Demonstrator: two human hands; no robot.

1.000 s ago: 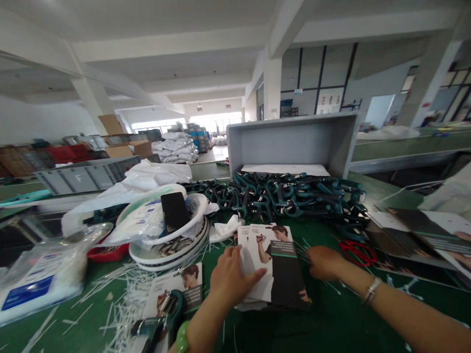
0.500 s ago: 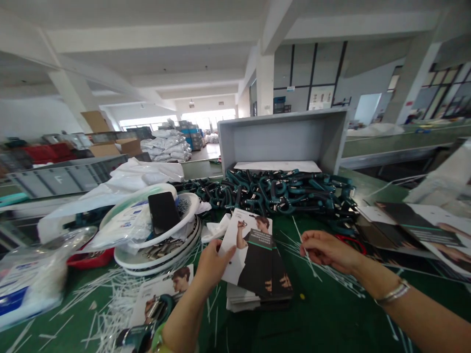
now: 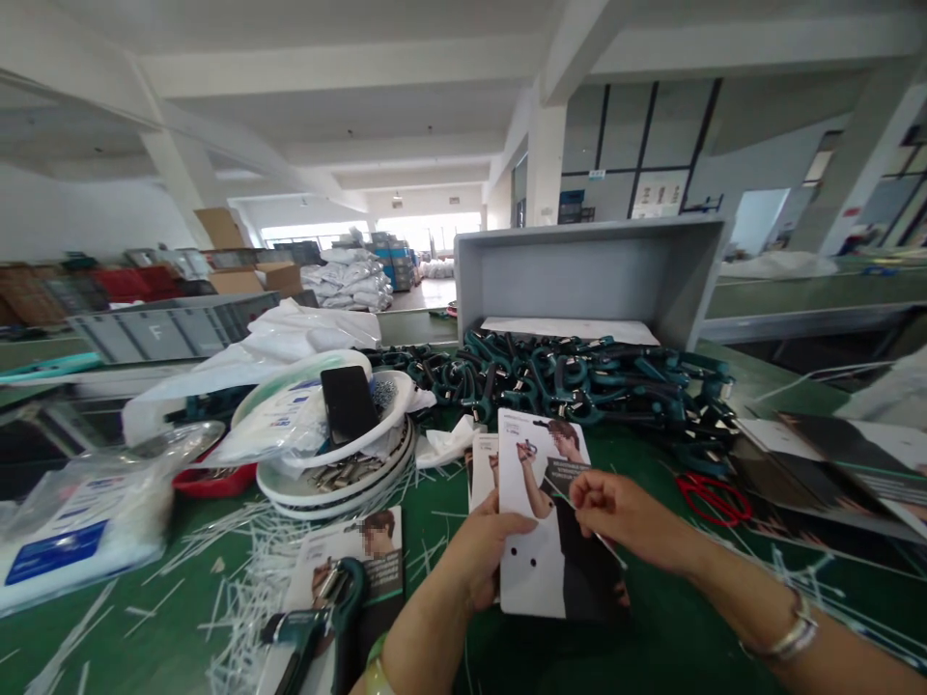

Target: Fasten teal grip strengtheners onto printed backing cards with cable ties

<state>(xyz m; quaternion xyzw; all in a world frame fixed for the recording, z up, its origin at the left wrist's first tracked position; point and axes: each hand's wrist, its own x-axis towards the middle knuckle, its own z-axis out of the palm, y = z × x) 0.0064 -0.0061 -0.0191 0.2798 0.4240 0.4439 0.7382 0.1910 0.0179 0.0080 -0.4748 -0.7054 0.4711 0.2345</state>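
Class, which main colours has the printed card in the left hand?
The printed card is mainly white and dark grey: head view.

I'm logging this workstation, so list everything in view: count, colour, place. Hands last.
Held card: one, white and dark grey, left hand
Held strip: one, white, right hand
Other cards: several, white and dark, behind held card, lower left, right
Hand grips: many, teal, centre pile; one lower left
Bin: one, grey, behind pile
Basins: count unclear, white, stacked left
Phone: one, black, on basins
Tray: one, red, left of basins
Scissors: one, red, right
Loose strips: many, white, on green table
Plastic bags: several, clear and white, left and right
Crate: one, grey, back left
Boxes: several, brown, background left
Bangle: one, green, left wrist
Bracelet: one, silver, right wrist
Left hand: one, bare, on card
Right hand: one, bare, at card
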